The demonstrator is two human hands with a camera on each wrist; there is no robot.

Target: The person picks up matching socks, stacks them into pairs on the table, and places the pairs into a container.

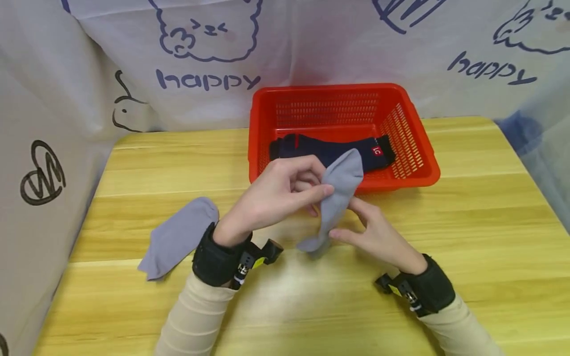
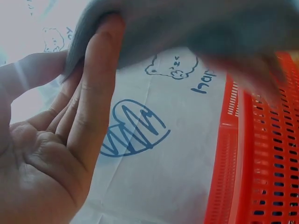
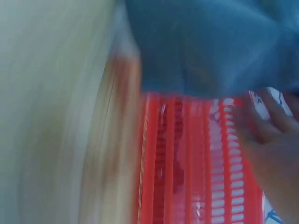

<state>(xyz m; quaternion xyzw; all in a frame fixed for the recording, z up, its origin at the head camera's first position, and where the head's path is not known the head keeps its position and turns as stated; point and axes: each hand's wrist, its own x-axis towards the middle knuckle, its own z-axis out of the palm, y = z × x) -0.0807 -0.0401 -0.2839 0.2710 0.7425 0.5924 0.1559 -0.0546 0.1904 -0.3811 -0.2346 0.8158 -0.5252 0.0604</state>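
A grey sock (image 1: 337,197) is held up above the wooden table (image 1: 467,207) in front of the red basket (image 1: 401,99). My left hand (image 1: 285,190) pinches its upper part between thumb and fingers. My right hand (image 1: 376,230) holds its lower part from the right side. In the left wrist view the grey sock (image 2: 187,28) fills the top, with my fingers (image 2: 93,107) pressed against it. The right wrist view is blurred; the grey sock (image 3: 210,46) hangs before the red basket (image 3: 196,158). A second grey sock (image 1: 178,237) lies flat on the table to the left.
A folded dark navy sock pair (image 1: 331,148) with a red label lies inside the basket. A white printed cloth (image 1: 133,59) hangs behind and to the left of the table. Bare tabletop extends to the right and toward me.
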